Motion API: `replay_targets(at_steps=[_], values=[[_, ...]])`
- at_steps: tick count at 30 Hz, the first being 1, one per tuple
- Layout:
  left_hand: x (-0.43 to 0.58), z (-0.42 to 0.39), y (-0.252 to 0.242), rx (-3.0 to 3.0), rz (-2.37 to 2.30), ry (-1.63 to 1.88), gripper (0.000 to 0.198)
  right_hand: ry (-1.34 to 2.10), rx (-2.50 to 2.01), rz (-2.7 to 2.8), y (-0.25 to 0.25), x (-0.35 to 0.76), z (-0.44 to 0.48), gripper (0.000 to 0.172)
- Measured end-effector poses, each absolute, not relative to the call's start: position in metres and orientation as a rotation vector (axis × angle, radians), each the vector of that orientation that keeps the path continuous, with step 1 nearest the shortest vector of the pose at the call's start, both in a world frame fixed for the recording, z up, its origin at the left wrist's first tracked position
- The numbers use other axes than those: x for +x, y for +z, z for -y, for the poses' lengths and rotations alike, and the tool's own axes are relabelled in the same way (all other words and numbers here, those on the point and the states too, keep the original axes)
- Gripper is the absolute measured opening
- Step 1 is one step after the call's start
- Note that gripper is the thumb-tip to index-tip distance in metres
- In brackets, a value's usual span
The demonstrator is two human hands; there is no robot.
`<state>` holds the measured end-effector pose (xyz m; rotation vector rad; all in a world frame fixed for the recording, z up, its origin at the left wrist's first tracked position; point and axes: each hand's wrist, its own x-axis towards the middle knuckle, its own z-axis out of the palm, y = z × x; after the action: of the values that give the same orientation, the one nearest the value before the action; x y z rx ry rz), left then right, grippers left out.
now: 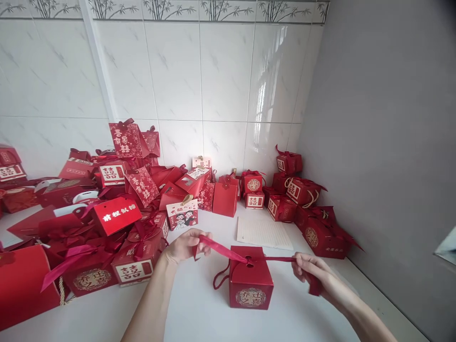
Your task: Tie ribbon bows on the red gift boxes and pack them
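Note:
A red gift box [251, 287] with a round gold emblem stands upright on the white table in front of me. Across its top runs a red ribbon [223, 248], crossed or knotted over the round hole in the lid. My left hand [187, 244] is closed on one end of the ribbon, left of the box and a little above it. On the other side, my right hand [309, 268] grips the opposite end, which is stretched nearly level. Both ends are pulled outward. A dark red cord handle [221, 280] loops out from the box's left side.
A big heap of red gift boxes [107, 223] covers the left of the table. More stacked boxes [295, 190] stand at the back right by the grey wall [374, 142]. A lined paper sheet [263, 232] lies behind the box, with a white tiled wall [224, 76] beyond.

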<state>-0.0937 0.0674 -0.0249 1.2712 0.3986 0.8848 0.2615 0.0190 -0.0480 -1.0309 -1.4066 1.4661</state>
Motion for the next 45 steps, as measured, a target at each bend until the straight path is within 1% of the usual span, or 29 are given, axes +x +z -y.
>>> replay_targets(at_steps=[6,10,14,16,17,19,21,32,34,37,38,41,43,45], values=[[-0.077,-0.055,0.010,1.121,-0.284,1.250,0.024,1.401,-0.881,1.202,-0.015,0.264,-0.018,0.027],[-0.053,-0.045,0.040,1.120,-0.308,1.230,0.022,1.380,-0.694,1.144,0.010,0.240,-0.021,0.020],[-0.033,-0.040,0.061,1.177,-0.351,1.219,0.021,1.392,-0.537,1.147,0.029,0.207,-0.026,0.026],[-0.026,-0.038,0.066,1.211,-0.358,1.241,0.023,1.421,-0.458,1.130,0.038,0.191,-0.027,0.027],[-0.023,-0.036,0.068,1.240,-0.362,1.245,0.026,1.440,-0.424,1.123,0.041,0.184,-0.028,0.031],[-0.018,-0.034,0.070,1.309,-0.373,1.237,0.033,1.477,-0.375,1.115,0.047,0.172,-0.028,0.041],[-0.015,-0.031,0.071,1.363,-0.385,1.228,0.038,1.490,-0.345,1.113,0.051,0.164,-0.028,0.046],[-0.001,-0.020,0.076,1.480,-0.466,1.244,0.041,1.419,-0.349,1.115,0.056,0.156,-0.015,0.049],[0.002,-0.019,0.078,1.486,-0.484,1.269,0.038,1.400,-0.367,1.124,0.057,0.158,-0.014,0.049],[-0.008,-0.021,0.077,1.409,-0.560,1.429,0.021,1.367,-0.419,1.143,0.057,0.173,-0.013,0.044],[-0.017,-0.022,0.076,1.379,-0.615,1.477,0.020,1.361,-0.446,1.157,0.056,0.182,-0.013,0.044],[-0.055,-0.027,0.064,1.360,-0.829,1.470,0.040,1.356,-0.578,1.220,0.049,0.213,-0.013,0.056],[-0.076,-0.030,0.048,1.388,-0.948,1.363,0.044,1.346,-0.725,1.279,0.038,0.228,-0.015,0.059],[-0.083,-0.029,0.029,1.444,-1.061,1.192,0.043,1.329,-0.908,1.357,0.023,0.232,-0.018,0.055]])
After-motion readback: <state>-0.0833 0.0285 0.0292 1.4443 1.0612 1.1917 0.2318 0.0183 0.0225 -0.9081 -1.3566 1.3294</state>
